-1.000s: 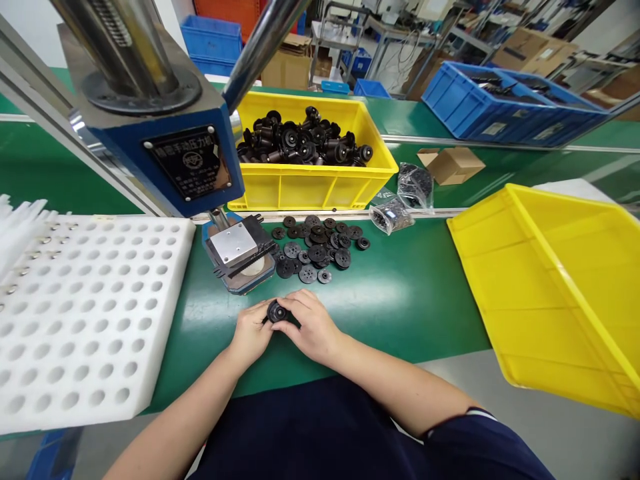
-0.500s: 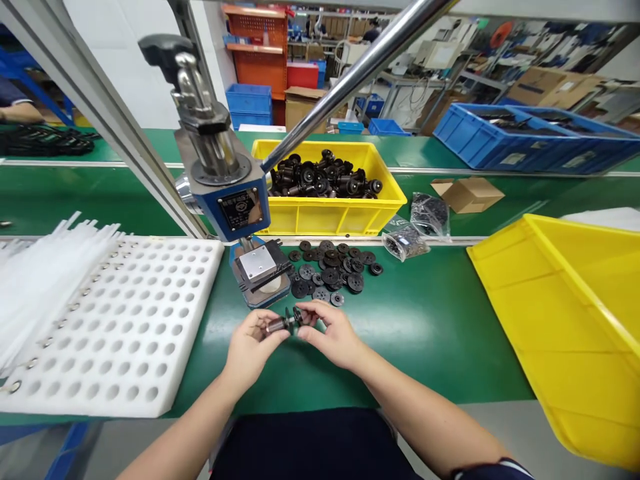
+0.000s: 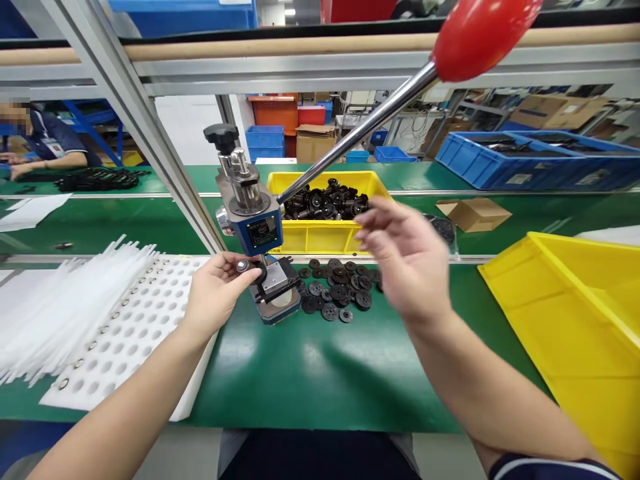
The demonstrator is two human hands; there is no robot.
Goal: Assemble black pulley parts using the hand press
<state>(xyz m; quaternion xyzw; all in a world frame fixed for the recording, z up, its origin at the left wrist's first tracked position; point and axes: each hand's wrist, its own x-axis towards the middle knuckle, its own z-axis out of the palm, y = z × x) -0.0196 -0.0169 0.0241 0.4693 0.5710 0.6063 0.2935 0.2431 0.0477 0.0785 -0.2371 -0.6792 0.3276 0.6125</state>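
Observation:
My left hand point(image 3: 216, 285) pinches a dark cylindrical part point(image 3: 243, 266) at the left side of the blue hand press point(image 3: 263, 233), close to its metal plate point(image 3: 275, 276). My right hand point(image 3: 413, 257) is raised, blurred by motion, with its fingers apart and nothing visible in them. It hangs in front of the right end of the yellow bin point(image 3: 320, 237), which holds many dark parts point(image 3: 320, 201). Several black discs point(image 3: 339, 291) lie on the green table just right of the press. The press's lever ends in a red knob point(image 3: 485, 37) above my right hand.
A white foam tray point(image 3: 130, 348) with holes and white tubes point(image 3: 85, 307) lies at the left. A large yellow bin point(image 3: 560, 333) stands at the right. An open cardboard box point(image 3: 475, 213) and blue bins point(image 3: 530, 160) are behind. A person point(image 3: 55, 143) sits at far left.
My hands have parted. The left has carried the dark part up and left to the press; the right has let go and risen to the right. The view has tilted up, showing the red knob.

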